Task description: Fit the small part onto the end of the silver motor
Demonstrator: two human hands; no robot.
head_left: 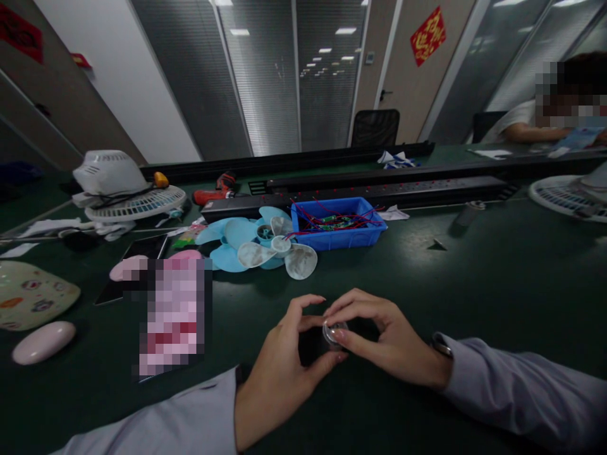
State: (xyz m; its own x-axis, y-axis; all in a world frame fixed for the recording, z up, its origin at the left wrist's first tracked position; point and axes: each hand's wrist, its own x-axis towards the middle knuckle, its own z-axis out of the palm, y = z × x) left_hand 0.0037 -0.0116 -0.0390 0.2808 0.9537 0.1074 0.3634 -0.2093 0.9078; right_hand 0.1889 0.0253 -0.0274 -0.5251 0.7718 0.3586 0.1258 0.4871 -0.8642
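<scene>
Between my two hands is a small round silver-topped container [331, 333], low over the dark green table. My right hand [389, 335] pinches it, with the thumb across its top and the fingers on the far side. My left hand [289, 360] curls round it from the left. The left thumb tip is at its near lower side, another finger is against its far side, and the index finger is lifted away. Fingers hide most of the container, so its contents cannot be made out.
Beyond my hands are a blue bin [341, 239] of wired circuit boards and blue and grey fan blades [256, 243]. Left lie a pink pouch [175, 316], a pale mouse [43, 342] and a white fan [114, 183]. A clear jar [469, 213] stands right; a person [531, 120] sits farther back.
</scene>
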